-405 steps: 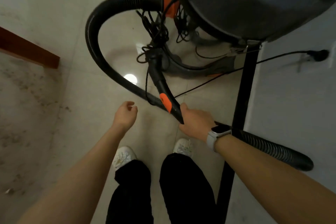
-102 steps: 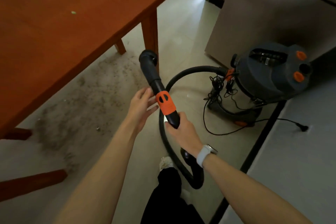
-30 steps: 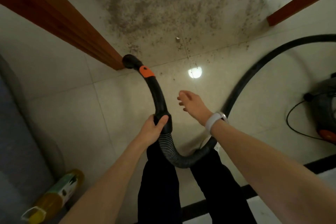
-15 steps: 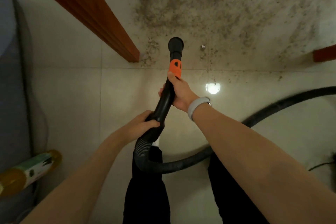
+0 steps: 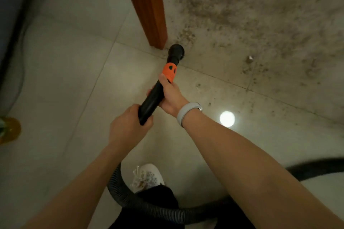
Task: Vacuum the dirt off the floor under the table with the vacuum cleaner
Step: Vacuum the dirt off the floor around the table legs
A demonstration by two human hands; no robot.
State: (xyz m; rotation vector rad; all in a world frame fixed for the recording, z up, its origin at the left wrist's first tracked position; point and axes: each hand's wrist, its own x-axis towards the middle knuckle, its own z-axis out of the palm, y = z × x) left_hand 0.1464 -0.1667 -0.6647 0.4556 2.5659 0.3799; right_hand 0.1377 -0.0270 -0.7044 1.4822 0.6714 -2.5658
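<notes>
Dirt (image 5: 247, 15) is spread over the tiled floor (image 5: 74, 80) beside the table leg (image 5: 149, 5). The vacuum tube (image 5: 158, 91) is gripped by both hands, right hand (image 5: 170, 96) ahead, left hand (image 5: 126, 126) behind; its mouth (image 5: 176, 52) seems held just above the tiles.
</notes>
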